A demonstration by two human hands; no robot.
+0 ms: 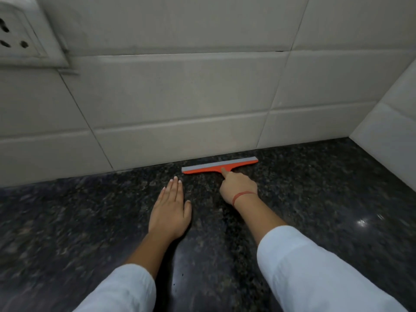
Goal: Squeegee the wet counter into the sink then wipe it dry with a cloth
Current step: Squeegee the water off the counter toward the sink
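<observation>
An orange squeegee [219, 165] with a grey rubber blade lies across the dark speckled granite counter [315, 199], its blade close to the foot of the tiled wall. My right hand [238, 188] is closed around its handle, forefinger stretched along the neck; the handle itself is hidden under the hand. A red thread circles that wrist. My left hand [170, 210] rests flat on the counter, palm down, fingers together, just left of the squeegee and holding nothing. No sink and no cloth are in view.
Grey-white wall tiles [180, 97] rise straight behind the counter. A side wall [394, 120] closes the corner at the right. A white electrical socket [20, 34] sits high on the wall at upper left. Light glints off the counter at right.
</observation>
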